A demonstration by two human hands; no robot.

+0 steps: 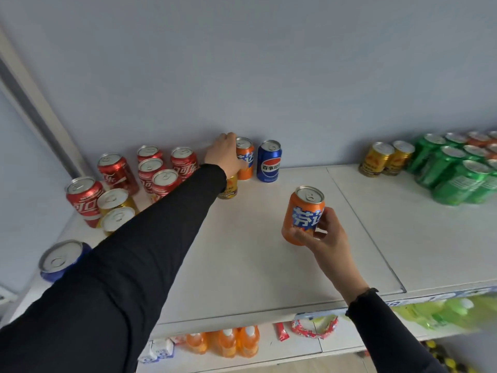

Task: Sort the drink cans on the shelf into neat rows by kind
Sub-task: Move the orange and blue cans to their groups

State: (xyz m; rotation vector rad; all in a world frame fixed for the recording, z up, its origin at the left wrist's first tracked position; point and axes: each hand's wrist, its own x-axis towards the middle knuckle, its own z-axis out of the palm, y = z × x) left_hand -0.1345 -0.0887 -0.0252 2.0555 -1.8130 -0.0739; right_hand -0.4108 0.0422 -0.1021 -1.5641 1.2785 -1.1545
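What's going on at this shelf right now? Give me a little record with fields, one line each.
Setting: white shelf against a pale wall
Left hand: reaching to the back, gripping an orange can by the wall
Right hand: holding a second orange can above the shelf
Beside the far orange can: one blue cola can
Left group: red cola cans mixed with gold cans
Right group: two gold cans, then green cans in rows
Sorting: unfinished; kinds mixed on the left
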